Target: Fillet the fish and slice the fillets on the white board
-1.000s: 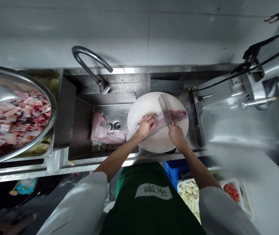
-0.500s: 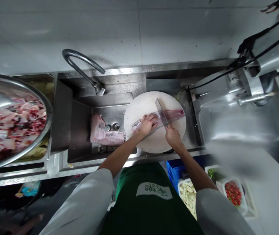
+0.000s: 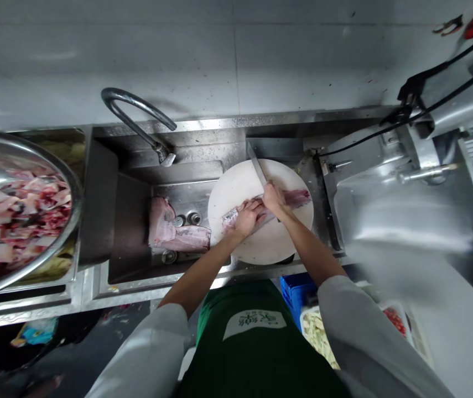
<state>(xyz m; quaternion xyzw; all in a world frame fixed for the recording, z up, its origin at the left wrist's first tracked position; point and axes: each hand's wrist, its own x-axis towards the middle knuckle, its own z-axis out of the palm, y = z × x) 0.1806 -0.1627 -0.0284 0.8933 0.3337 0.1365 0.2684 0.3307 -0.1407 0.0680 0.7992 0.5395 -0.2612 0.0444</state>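
Observation:
On the round white cutting board [image 3: 236,185] lies a long piece of raw fish [image 3: 297,198], pinkish with silvery skin at its left end. My left hand [image 3: 248,217] presses down on the fish near its left half, fingers curled over it. In my right hand [image 3: 274,197] is the handle of a cleaver [image 3: 256,164], whose blade points away from me, past the far side of the board. My right fist is just above the fish, close beside my left fingers. Whether the blade's heel touches the flesh is hidden.
Left of the board, the steel sink [image 3: 132,221] holds more fish pieces [image 3: 184,239] under a curved faucet [image 3: 136,105]. A large metal bowl [image 3: 76,193] of cut fish stands far left. A steel machine [image 3: 402,204] with a black cable is on the right.
My right hand has moved left and away from me with the cleaver, its blade sliding toward the board's far edge. My left hand stays on the fish. The view has shifted slightly.

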